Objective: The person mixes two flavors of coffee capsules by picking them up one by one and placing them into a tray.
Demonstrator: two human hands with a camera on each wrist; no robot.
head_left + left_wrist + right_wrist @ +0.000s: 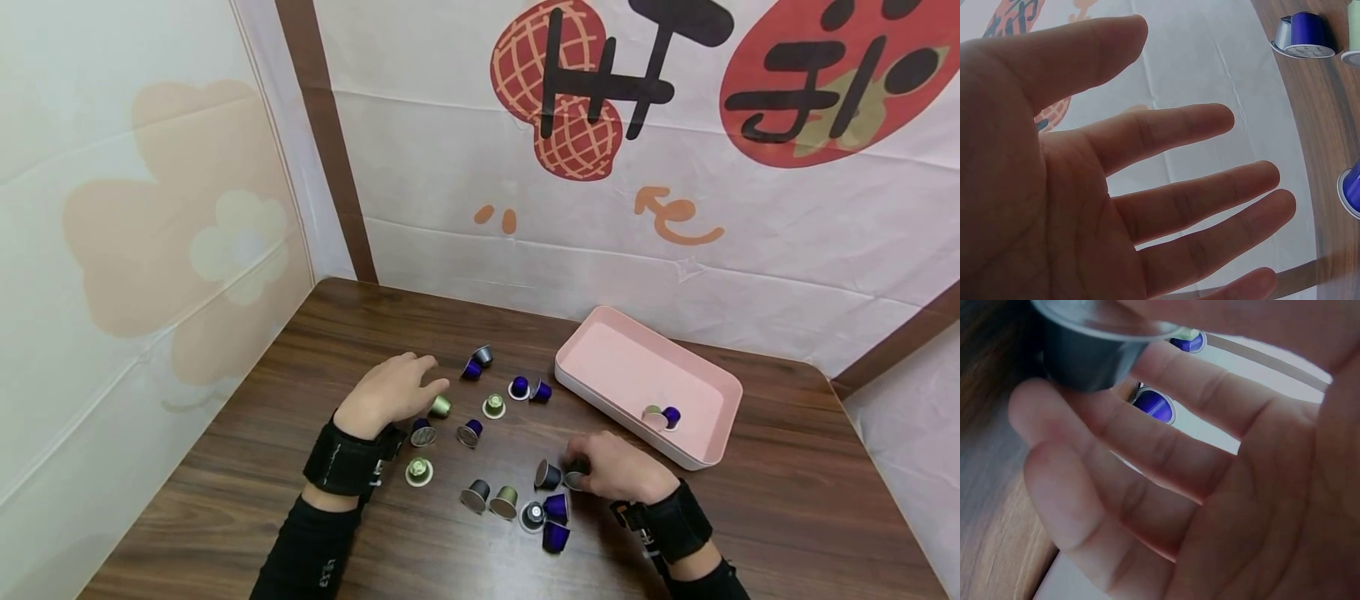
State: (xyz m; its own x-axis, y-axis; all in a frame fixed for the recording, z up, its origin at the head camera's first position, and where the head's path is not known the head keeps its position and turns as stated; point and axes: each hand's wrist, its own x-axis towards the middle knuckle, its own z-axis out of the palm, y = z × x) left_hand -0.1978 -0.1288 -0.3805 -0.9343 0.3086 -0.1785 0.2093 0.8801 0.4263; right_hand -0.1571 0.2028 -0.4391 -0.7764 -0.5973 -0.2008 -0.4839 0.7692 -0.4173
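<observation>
My right hand (618, 468) pinches a dark grey coffee capsule (1088, 353) between thumb and fingers, low over the table on the near side of the pink tray (630, 427). Just left of these fingers lies another dark grey capsule (547, 475). My left hand (390, 392) hovers palm down with its fingers spread and holds nothing. Close under its thumb is a green capsule (440, 407), partly hidden by the hand. A dark blue capsule (423, 432) lies beside the left wristband. Inside the tray are a green capsule (654, 418) and a purple capsule (672, 417).
More capsules lie scattered over the wooden table (240, 467): a green one (419, 472) at left, a purple one (556, 537) in front, and a silver one (483, 356) towards the back. A printed cloth (427, 142) hangs behind the table's far edge.
</observation>
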